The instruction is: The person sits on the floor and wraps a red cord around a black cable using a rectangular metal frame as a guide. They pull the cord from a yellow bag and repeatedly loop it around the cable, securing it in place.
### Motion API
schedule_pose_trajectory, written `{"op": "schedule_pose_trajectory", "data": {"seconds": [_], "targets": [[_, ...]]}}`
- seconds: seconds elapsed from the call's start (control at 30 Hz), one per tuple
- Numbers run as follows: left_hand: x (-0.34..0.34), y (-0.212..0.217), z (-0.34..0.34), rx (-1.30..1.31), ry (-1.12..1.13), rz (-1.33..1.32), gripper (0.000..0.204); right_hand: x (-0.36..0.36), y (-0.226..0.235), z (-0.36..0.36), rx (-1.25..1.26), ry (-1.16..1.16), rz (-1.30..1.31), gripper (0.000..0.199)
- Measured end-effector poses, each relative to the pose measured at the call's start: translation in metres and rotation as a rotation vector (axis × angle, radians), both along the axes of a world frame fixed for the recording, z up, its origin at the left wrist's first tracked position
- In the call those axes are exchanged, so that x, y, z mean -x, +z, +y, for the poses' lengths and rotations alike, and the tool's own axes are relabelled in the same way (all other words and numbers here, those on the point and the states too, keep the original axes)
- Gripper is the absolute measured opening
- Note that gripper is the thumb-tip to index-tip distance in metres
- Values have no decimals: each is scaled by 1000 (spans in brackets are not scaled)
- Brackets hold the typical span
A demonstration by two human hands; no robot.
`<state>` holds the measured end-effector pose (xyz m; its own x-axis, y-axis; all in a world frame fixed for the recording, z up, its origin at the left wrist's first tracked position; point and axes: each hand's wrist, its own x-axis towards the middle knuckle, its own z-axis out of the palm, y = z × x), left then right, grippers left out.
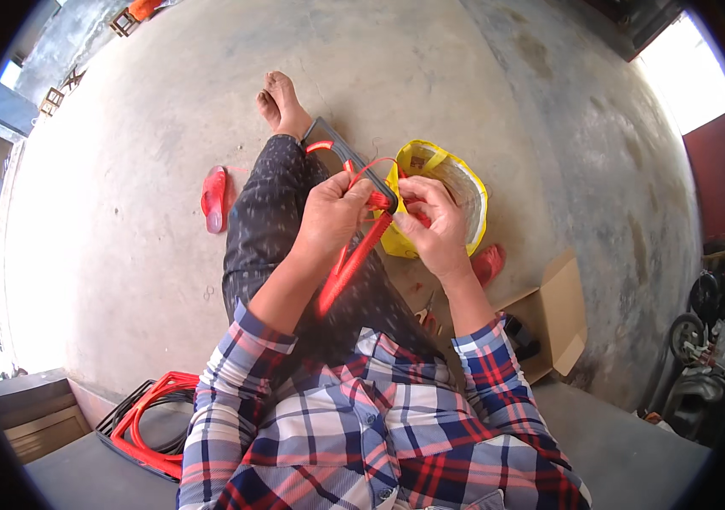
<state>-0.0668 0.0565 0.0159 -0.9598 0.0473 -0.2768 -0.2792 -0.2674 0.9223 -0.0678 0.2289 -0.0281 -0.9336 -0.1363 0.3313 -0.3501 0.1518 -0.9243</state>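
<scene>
No readable lettering anywhere.

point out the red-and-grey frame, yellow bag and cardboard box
red-and-grey frame (pixel 354 268), head view, on its red lower side
yellow bag (pixel 397 244), head view, on its outer wall
cardboard box (pixel 563 316), head view, on an open flap

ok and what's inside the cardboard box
Something dark shows inside the open cardboard box, too unclear to name. The person's right plaid sleeve covers its left side, so anything behind there is hidden.
</scene>
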Motion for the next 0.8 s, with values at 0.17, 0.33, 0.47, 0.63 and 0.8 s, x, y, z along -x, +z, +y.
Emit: {"op": "schedule_pose_trajectory", "data": {"seconds": [0.17,0.33,0.47,0.63,0.8], "targets": [[-5,14,10,-184,-95,-27,17,-14,34,8,253,-117,-205,21],[7,-27,4,-4,-109,-106,25,-21,45,99,1061,103,-254,25],[6,-24,1,-32,-162,-206,34,-65,43,152,928,68,-350,27],[4,-12,-4,-210,-158,-414,35,-142,-11,126,461,110,-934,13],[-13,-33,-13,-232,-62,-210,25,-113,-43,97,589,27,-962,25]]}}
